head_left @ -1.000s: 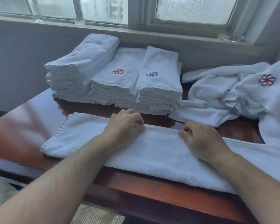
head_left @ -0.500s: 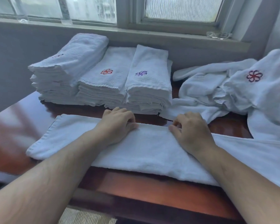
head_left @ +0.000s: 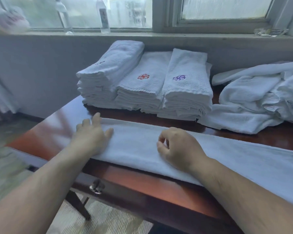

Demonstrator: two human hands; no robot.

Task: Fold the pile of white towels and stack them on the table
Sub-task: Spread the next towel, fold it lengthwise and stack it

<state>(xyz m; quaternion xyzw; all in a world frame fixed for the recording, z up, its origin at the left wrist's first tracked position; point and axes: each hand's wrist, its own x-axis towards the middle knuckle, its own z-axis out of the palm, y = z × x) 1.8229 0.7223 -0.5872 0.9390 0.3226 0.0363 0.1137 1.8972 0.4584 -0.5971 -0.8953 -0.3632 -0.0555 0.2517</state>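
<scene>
Two hands down on the long folded towel [head_left: 137, 144] lying across the near edge of the wooden table [head_left: 46, 130]: my left hand [head_left: 91, 135] lies flat at its left end with fingers spread, my right hand [head_left: 178, 147] rests mid-strip with fingers loosely curled, gripping nothing. At twelve o'clock sit three folded stacks [head_left: 145, 83]; at two o'clock, the unfolded pile [head_left: 254, 102].

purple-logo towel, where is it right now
Head view: the purple-logo towel tops the rightmost folded stack, beside the red-logo towel and left of the unfolded pile.
</scene>
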